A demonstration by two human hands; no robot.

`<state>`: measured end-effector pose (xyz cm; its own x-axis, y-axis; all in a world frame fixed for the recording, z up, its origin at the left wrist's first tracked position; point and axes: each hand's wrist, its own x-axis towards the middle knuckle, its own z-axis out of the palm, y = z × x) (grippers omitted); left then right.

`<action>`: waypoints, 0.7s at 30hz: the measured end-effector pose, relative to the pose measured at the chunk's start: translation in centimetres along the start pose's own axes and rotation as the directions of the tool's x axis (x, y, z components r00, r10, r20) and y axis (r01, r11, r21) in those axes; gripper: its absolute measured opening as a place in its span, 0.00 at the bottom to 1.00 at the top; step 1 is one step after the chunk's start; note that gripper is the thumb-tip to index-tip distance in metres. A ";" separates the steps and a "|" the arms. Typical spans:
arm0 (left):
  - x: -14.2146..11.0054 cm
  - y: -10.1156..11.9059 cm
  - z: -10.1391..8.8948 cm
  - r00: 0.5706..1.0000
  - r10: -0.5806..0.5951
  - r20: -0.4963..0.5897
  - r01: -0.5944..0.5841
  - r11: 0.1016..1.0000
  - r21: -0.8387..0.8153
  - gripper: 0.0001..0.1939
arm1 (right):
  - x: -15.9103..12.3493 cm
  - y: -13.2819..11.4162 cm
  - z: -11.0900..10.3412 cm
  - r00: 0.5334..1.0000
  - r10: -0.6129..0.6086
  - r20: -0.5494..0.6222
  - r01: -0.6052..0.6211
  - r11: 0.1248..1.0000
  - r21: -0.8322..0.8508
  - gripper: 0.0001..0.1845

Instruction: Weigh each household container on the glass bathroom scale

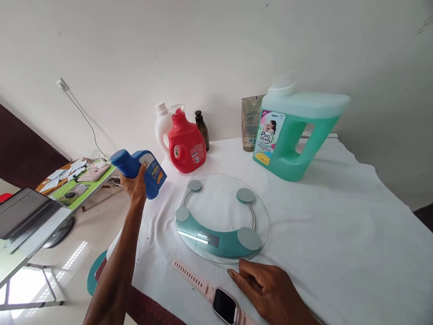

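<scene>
My left hand is wrapped round a blue bottle with a blue cap and a printed label. The bottle is tilted, its cap end pointing left, at the left side of the cloth. A round glass bathroom scale with a teal band and grey foot pads lies on the cloth in the middle. At its near edge is my right hand, fingers curled loosely and nothing visible in them. Left of that hand lies a smartwatch with a pink strap, partly cut off by the bottom of the view.
Against the wall stand a white jug, a red detergent jug, a dark pump bottle, a brown tube and a large green jug. A white cloth covers the table. To the left, a desk holds a laptop.
</scene>
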<state>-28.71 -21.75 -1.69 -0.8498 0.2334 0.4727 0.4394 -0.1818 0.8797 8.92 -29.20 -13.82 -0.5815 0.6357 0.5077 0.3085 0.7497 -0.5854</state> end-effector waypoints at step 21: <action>-3.2 -1.8 7.2 0.983 -0.064 0.172 0.030 0.980 0.195 0.35 | 0.1 -0.7 -0.2 0.987 0.136 0.086 -0.143 0.986 0.083 0.23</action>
<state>-24.73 -15.29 -4.41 -0.8135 0.4051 0.4173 0.4623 0.0149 0.8866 8.78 -29.62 -13.19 -0.5968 0.7135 0.3671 0.3252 0.6333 -0.7022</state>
